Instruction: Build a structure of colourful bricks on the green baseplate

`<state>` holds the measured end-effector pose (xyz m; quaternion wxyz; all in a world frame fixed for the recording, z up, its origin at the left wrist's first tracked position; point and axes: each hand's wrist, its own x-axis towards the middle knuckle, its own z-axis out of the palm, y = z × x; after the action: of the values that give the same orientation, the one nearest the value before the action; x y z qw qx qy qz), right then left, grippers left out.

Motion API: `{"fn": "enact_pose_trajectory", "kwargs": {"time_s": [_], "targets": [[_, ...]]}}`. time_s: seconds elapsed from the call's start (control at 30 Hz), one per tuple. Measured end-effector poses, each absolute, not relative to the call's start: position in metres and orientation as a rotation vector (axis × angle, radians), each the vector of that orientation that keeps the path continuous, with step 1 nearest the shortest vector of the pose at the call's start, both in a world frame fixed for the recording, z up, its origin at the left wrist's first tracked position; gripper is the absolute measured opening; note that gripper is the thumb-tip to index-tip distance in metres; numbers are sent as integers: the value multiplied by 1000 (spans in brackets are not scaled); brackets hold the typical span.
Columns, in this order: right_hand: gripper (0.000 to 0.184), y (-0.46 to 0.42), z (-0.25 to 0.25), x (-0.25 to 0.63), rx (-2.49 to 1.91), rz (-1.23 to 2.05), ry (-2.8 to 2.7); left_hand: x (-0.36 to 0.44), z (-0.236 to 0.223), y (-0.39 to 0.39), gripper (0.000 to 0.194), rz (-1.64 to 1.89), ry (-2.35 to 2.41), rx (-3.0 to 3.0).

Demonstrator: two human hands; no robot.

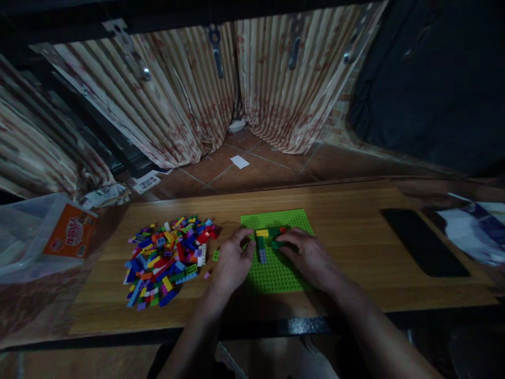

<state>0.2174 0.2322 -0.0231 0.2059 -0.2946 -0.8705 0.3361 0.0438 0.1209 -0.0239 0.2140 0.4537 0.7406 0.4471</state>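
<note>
A light green studded baseplate [284, 281] lies on the wooden table, with a short structure of toy bricks on it. A yellow brick [262, 232] sits in its back row, and a grey-blue brick [262, 256] ends a dark column running toward me. My left hand [234, 260] is at the left side of the structure, thumb and forefinger curled close together; what is between them, if anything, I cannot make out. On the other side my right hand [310, 258] pinches a dark green brick [277, 244] over the plate, close to the built row.
A heap of mixed loose bricks [165, 258] spreads over the table [351, 237] left of the plate. A black phone-like slab [426, 242] lies at the right. Beyond the left edge stands a clear plastic bin [27, 252] with an orange label.
</note>
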Motion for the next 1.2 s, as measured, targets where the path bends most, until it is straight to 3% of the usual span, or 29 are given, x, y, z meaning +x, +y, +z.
{"fn": "enact_pose_trajectory", "kwargs": {"time_s": [0.27, 0.57, 1.2], "targets": [[21, 223, -14, 223, -697, 1105, -2538, 41, -21, 114, 27, 1154, 1976, 1303], [18, 219, -18, 221, -681, 991, -2582, 47, -22, 113, 31, 1043, 2071, 1382], [18, 221, -22, 218, -696, 1059, -2531, 63, -24, 123, 59, 995, 2244, 1344]]}}
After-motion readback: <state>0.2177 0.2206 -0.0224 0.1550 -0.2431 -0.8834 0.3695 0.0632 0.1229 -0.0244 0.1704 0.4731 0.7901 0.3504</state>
